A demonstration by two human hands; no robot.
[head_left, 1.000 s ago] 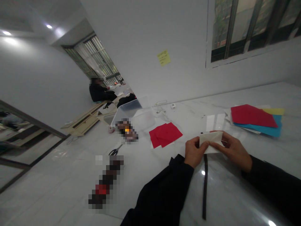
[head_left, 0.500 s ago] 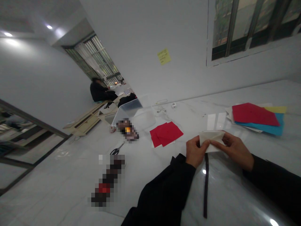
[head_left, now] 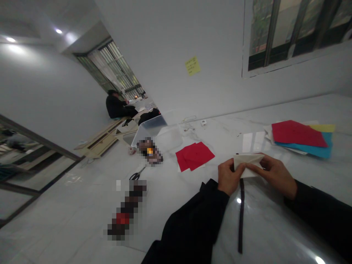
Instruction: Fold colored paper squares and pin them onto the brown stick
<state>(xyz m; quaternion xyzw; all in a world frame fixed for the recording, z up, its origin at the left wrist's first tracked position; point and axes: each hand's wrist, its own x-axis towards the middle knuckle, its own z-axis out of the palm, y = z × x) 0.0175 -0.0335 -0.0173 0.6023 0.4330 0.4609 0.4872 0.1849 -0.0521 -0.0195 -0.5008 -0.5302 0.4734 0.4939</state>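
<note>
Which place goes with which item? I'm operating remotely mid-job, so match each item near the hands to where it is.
Items:
1. folded white paper
2. dark strip
3. red paper sheets
4. scissors

Places:
A. overlapping each other, ahead of the left hand
B. farthest left of these items, on the table
C. pinched between the left hand and right hand
D. running from under the hands toward the person

Pairs: 1-C, 2-D, 3-A, 4-B

Left hand (head_left: 229, 178) and right hand (head_left: 276, 176) pinch paper (head_left: 247, 165) (folded, white).
</note>
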